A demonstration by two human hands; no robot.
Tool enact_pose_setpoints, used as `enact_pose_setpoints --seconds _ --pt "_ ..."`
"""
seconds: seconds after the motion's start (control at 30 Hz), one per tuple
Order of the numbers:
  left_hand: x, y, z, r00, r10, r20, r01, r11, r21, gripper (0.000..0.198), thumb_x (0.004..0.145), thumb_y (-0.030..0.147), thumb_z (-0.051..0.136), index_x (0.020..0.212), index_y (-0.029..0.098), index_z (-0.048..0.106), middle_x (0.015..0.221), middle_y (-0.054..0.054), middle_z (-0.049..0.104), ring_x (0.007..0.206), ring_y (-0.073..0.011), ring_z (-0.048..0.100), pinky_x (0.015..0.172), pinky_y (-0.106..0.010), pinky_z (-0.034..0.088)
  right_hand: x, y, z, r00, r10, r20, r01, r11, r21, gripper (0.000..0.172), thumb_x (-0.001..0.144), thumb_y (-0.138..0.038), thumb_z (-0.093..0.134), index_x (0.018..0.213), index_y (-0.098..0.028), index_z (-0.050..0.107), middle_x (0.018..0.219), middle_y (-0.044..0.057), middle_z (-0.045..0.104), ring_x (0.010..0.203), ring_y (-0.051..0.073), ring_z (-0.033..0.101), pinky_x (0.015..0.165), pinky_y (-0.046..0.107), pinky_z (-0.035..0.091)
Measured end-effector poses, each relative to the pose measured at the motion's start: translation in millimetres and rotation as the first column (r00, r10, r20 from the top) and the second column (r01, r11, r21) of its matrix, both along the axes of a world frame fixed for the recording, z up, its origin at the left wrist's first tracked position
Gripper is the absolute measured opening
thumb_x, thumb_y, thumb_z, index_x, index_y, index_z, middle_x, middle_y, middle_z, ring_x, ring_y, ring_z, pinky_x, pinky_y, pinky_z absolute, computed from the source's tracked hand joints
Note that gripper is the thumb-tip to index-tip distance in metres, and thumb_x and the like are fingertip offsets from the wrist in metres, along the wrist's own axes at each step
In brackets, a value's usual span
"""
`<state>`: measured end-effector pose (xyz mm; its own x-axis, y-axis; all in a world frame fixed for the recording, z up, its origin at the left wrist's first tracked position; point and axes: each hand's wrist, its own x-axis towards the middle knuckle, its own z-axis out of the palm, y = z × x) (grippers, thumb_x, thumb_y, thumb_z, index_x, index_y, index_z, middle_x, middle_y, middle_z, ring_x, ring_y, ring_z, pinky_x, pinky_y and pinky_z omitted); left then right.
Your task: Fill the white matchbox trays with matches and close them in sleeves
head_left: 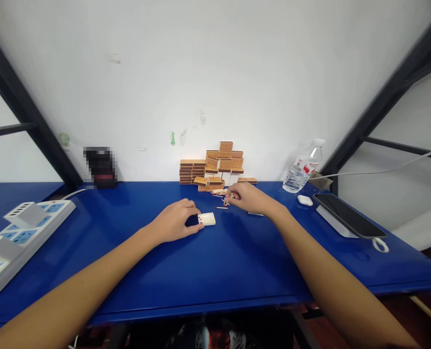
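My left hand grips the left end of a small white matchbox tray between thumb and fingers. A few red match heads show at that end of the tray. To the right, my right hand has its fingertips pinched together at the edge of a loose pile of matches. Small matches seem to be between those fingertips, partly hidden by the fingers. A single match lies on the blue table just below the pile. Behind them, orange-brown matchboxes are stacked against the wall.
A water bottle stands at the back right, near a white earphone case and a phone resting on a white object. At the left edge lies a white power strip with plugs. A dark pixelated object stands at the back left.
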<state>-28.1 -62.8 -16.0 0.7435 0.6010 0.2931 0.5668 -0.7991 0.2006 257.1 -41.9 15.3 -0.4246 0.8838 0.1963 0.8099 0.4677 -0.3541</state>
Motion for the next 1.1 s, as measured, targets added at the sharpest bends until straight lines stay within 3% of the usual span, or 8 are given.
enact_pose_setpoints --seconds 0.13,0.3,0.47,0.6,0.8,0.93,1.1 --pt "0 0 -0.3 1.000 0.009 -0.004 -0.009 1.000 -0.003 0.033 0.097 0.047 0.064 0.113 0.021 0.074 0.105 -0.008 0.069 0.099 -0.0240 0.064 0.086 -0.036 0.052 10 8 -8.8 0.999 0.040 -0.001 -0.040 0.994 -0.105 0.018 0.088 -0.034 0.071 0.090 -0.017 0.072 0.073 0.000 0.061 0.063 0.014 0.049 0.060 0.026 0.030" --pt "0 1 0.0 1.000 0.012 -0.003 -0.012 1.000 -0.014 0.033 0.097 0.048 0.064 0.113 0.021 0.074 0.105 -0.008 0.069 0.100 -0.0244 0.063 0.086 -0.036 0.051 -8 9 -21.7 0.997 0.077 0.015 -0.074 0.985 -0.157 0.011 0.091 -0.021 0.063 0.088 -0.015 0.072 0.073 0.001 0.063 0.064 0.014 0.050 0.062 0.025 0.033" --pt "-1 2 -1.1 1.000 0.012 0.012 -0.012 1.000 -0.006 0.032 0.096 0.047 0.065 0.112 0.021 0.074 0.103 -0.008 0.069 0.098 -0.0241 0.064 0.085 -0.036 0.051 -26 -7 -15.4 0.986 0.156 -0.053 -0.159 0.985 -0.059 0.017 0.096 -0.027 0.059 0.087 -0.017 0.069 0.070 -0.001 0.057 0.064 0.013 0.047 0.063 0.026 0.032" --pt "-1 2 -1.8 1.000 0.015 0.013 -0.015 1.000 0.004 0.033 0.096 0.048 0.065 0.113 0.021 0.074 0.103 -0.008 0.069 0.097 -0.0240 0.064 0.083 -0.036 0.051 -33 -15 -7.3 0.969 0.235 -0.076 -0.240 0.969 -0.055 0.018 0.096 -0.030 0.060 0.089 -0.018 0.070 0.071 -0.001 0.057 0.065 0.013 0.047 0.063 0.026 0.032" --pt "-1 2 -1.5 1.000 -0.008 0.008 0.008 1.000 0.007 0.033 0.097 0.048 0.063 0.114 0.021 0.073 0.106 -0.008 0.069 0.099 -0.0240 0.064 0.085 -0.036 0.051 7 9 -6.1 1.000 0.021 0.006 -0.021 0.997 0.067 0.015 0.096 -0.021 0.057 0.089 -0.015 0.069 0.081 0.006 0.067 0.074 0.017 0.055 0.069 0.027 0.036" --pt "-1 2 -0.4 1.000 -0.003 0.017 0.003 1.000 0.003 0.034 0.097 0.048 0.062 0.114 0.021 0.074 0.104 -0.009 0.070 0.097 -0.0238 0.064 0.084 -0.036 0.052 25 21 -15.2 0.999 0.025 0.039 -0.024 1.000 -0.018 0.016 0.088 -0.016 0.061 0.097 -0.015 0.073 0.083 0.005 0.069 0.072 0.017 0.058 0.067 0.026 0.038" --pt "0 2 -1.0 1.000 -0.006 0.020 0.006 1.000 -0.001 0.035 0.097 0.049 0.063 0.115 0.021 0.074 0.105 -0.009 0.070 0.099 -0.0243 0.064 0.086 -0.036 0.052 13 20 -23.8 1.000 0.013 -0.016 -0.014 0.996 -0.086 0.011 0.087 -0.023 0.064 0.085 -0.017 0.073 0.085 0.005 0.074 0.072 0.017 0.062 0.064 0.025 0.040"
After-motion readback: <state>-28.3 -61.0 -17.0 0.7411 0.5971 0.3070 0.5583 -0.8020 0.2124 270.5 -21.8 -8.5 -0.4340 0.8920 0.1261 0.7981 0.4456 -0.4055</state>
